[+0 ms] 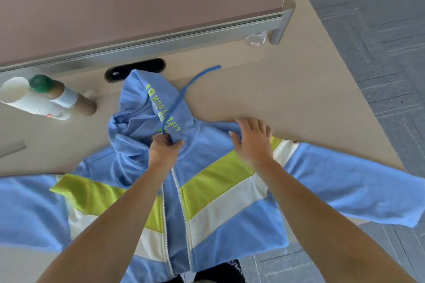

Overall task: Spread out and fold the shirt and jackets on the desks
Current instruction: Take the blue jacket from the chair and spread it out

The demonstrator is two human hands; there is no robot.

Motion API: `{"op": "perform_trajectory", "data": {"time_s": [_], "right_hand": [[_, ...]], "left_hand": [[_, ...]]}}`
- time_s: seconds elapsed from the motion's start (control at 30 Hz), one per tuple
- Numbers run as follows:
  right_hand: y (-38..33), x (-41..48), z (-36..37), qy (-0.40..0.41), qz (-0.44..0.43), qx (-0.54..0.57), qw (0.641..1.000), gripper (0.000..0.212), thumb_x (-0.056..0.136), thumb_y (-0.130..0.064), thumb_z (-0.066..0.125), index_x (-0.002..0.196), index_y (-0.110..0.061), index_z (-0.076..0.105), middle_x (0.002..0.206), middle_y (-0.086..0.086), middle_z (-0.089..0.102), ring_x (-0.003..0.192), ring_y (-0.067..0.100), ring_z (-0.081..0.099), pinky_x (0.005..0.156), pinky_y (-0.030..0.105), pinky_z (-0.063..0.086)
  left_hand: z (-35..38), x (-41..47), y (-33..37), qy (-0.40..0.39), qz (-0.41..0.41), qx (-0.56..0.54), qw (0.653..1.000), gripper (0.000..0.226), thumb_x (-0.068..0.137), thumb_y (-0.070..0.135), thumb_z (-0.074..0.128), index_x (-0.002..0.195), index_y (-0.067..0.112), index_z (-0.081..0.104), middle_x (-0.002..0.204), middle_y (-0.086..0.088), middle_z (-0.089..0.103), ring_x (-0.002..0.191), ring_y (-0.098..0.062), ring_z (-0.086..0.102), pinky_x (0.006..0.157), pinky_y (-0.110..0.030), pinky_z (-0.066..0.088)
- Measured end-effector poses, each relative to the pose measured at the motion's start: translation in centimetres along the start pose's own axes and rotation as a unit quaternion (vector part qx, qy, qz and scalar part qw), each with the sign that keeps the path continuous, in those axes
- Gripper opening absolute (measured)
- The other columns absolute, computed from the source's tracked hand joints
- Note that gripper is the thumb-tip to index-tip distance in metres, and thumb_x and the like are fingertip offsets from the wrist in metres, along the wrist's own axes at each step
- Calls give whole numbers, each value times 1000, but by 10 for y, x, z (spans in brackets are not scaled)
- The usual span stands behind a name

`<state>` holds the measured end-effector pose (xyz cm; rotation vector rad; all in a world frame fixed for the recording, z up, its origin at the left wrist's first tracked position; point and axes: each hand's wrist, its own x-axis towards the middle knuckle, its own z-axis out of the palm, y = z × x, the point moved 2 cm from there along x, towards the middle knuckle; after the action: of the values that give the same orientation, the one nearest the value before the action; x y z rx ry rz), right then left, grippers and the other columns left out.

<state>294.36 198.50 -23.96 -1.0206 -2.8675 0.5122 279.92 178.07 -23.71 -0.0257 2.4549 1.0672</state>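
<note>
A light-blue zip jacket (234,220) with lime and white chevron stripes lies front-up on the beige desk (287,89), sleeves spread left and right. Its hood (142,103), printed with lime letters, is bunched up toward the divider. A blue drawstring (195,78) trails from the collar across the desk. My left hand (164,147) is closed on the collar where the drawstring comes out, at the top of the zipper. My right hand (251,138) rests flat with fingers apart on the jacket's right shoulder.
A white cup (25,96) and a bottle with a green cap (62,95) stand at the back left. A dark cable slot (135,69) sits behind the hood. A brown divider panel (138,2) borders the desk's far side. Grey carpet (379,30) lies to the right.
</note>
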Motion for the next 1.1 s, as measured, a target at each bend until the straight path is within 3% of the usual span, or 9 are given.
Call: {"op": "perform_trajectory", "data": {"time_s": [0.17, 0.4, 0.5, 0.7, 0.77, 0.83, 0.9, 0.97, 1.1], "right_hand": [[-34, 51, 5, -166, -103, -98, 976, 28, 97, -36, 54, 121, -23, 61, 127, 2, 55, 122, 28, 46, 99, 41, 34], [-38, 52, 8, -221, -198, -112, 948, 24, 99, -45, 52, 109, -25, 62, 121, -3, 57, 124, 21, 45, 99, 37, 31], [-31, 58, 5, -176, -150, -28, 972, 10, 99, -22, 51, 102, -23, 60, 111, 1, 63, 115, 25, 52, 92, 37, 34], [-20, 75, -19, -159, -67, 54, 984, 8, 99, -18, 44, 95, -23, 49, 87, 7, 62, 78, 33, 56, 67, 35, 41], [-10, 79, -18, -130, -51, 33, 990, 6, 101, -21, 45, 99, -21, 51, 95, 7, 62, 83, 34, 58, 69, 36, 41], [3, 76, -16, -82, -56, 11, 995, 14, 102, -26, 49, 104, -15, 58, 102, 9, 62, 88, 36, 61, 74, 39, 44], [15, 64, -9, -60, -93, 11, 994, 17, 98, -28, 54, 99, -14, 64, 98, 9, 62, 89, 37, 60, 77, 42, 48], [23, 46, -3, -39, -140, 18, 989, 22, 89, -34, 53, 93, -16, 66, 93, 5, 61, 85, 36, 60, 74, 42, 51], [36, 27, 9, 15, -178, 3, 984, 35, 81, -41, 54, 105, -18, 66, 101, 2, 64, 90, 29, 56, 76, 41, 48]], "left_hand": [[-14, 6, -5, -24, -45, -166, 985, 32, 79, -6, 70, 88, 22, 58, 82, -5, 64, 75, -21, 57, 74, -35, 50], [-23, 15, -2, -87, -22, -199, 976, 49, 78, -21, 60, 87, 28, 60, 69, 1, 52, 58, -10, 44, 55, -24, 37], [-17, 15, 10, -88, 45, -119, 988, 44, 86, -15, 56, 70, 24, 70, 52, 16, 57, 46, 2, 41, 52, -13, 33], [-14, 27, 28, -51, 29, -125, 990, 56, 85, -9, 46, 101, 38, 72, 65, 6, 48, 47, -6, 31, 50, -19, 35], [-15, 31, 35, -24, -17, -116, 993, 51, 85, -3, 46, 117, 29, 69, 83, -5, 58, 57, -13, 44, 50, -18, 44], [-16, 30, 40, 12, -39, 37, 998, 47, 84, 9, 55, 127, 28, 59, 122, -13, 50, 99, -27, 52, 87, -26, 51], [-17, 23, 48, 55, 31, 192, 979, 47, 81, 14, 64, 125, 29, 57, 131, -14, 35, 115, -37, 38, 103, -43, 36], [-9, 19, 56, 51, 193, 268, 943, 40, 79, 15, 68, 118, 22, 61, 125, -15, 41, 110, -39, 40, 94, -47, 36], [23, 30, 67, -108, 381, 337, 854, 32, 84, 27, 65, 115, 19, 65, 120, -6, 58, 118, -37, 47, 95, -45, 38]]}}
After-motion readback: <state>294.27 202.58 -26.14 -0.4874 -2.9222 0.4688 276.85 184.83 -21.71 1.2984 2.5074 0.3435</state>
